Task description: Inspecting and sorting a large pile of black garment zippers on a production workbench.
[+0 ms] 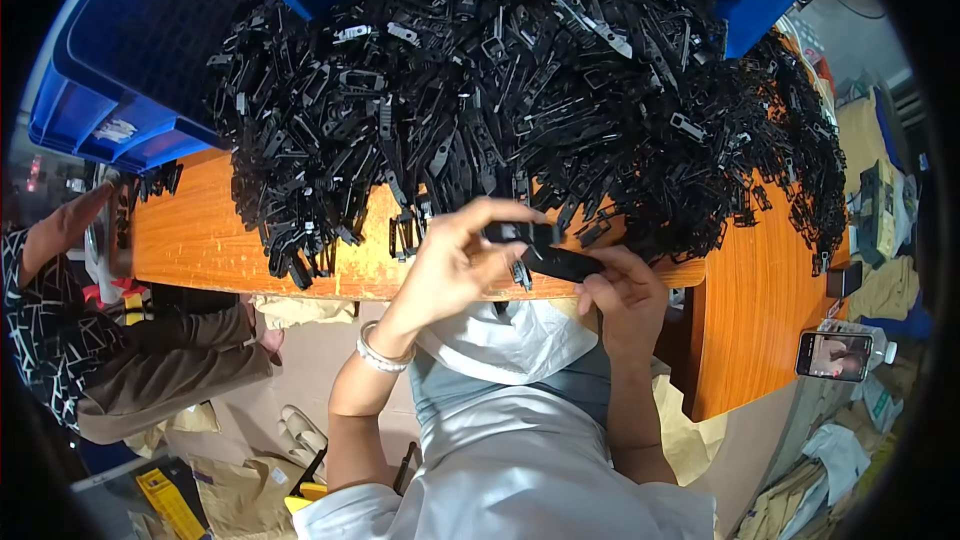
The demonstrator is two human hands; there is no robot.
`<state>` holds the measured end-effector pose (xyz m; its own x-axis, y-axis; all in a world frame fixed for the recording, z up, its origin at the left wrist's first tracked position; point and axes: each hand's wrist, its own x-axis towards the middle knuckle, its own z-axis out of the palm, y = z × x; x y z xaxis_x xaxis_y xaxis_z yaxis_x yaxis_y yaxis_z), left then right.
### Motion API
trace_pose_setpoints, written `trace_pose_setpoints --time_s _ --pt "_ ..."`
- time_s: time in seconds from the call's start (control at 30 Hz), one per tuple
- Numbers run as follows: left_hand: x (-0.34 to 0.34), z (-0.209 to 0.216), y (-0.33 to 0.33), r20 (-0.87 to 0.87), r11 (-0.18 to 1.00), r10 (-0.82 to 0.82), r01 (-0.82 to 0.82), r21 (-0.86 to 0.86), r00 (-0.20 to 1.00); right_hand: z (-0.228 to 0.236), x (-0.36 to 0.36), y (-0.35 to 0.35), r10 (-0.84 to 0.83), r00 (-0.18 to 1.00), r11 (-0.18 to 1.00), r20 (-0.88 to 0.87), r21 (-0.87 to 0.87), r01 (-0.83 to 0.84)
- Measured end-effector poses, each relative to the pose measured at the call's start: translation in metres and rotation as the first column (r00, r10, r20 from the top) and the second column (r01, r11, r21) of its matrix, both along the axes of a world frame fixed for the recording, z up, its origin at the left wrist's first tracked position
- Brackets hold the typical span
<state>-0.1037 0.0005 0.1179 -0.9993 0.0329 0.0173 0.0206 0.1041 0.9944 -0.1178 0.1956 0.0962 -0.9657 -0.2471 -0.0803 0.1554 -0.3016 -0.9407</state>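
Over the front edge of the table, a long black plastic part (pixel 562 261) is held between my two hands. My left hand (pixel 455 265), with a white bracelet at its wrist, pinches the left end between thumb and fingers. My right hand (pixel 622 292) grips the right end, its thumb and fingers closed. I cannot tell whether the part is one piece or two pieces joined. Just beyond my hands lies a big heap of small black plastic parts (pixel 470 90), some with grey or shiny faces. A few loose ones (pixel 405 235) lie near the table's front edge.
The orange wooden table (pixel 190 230) has a side section (pixel 750 320) at the right. A blue crate (pixel 130 50) stands far left. A phone (pixel 835 356) and a small black box (pixel 845 280) are at the right. Another person (pixel 90 340) sits at the left.
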Motion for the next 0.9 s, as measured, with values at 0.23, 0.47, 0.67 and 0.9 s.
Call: trace_pose_setpoints --time_s 0.23,0.47,0.67,0.9 --pt "0.019 0.009 0.004 -0.197 0.9 -0.248 0.151 -0.408 0.949 0.013 0.013 -0.006 0.005 0.995 0.985 -0.095 0.173 0.011" --pt "0.031 0.001 0.012 0.053 0.974 -0.121 0.129 -0.184 0.991 0.003 0.014 -0.003 0.149 0.911 0.898 -0.385 0.439 0.039" --pt "0.047 -0.001 0.013 0.024 0.955 -0.151 0.152 -0.257 0.988 -0.005 0.023 0.002 0.3 0.843 0.833 -0.446 0.554 -0.004" --pt "0.059 -0.017 0.005 -0.04 0.941 -0.218 0.199 -0.273 0.975 -0.023 0.032 0.011 0.333 0.909 0.879 -0.25 0.431 -0.204"
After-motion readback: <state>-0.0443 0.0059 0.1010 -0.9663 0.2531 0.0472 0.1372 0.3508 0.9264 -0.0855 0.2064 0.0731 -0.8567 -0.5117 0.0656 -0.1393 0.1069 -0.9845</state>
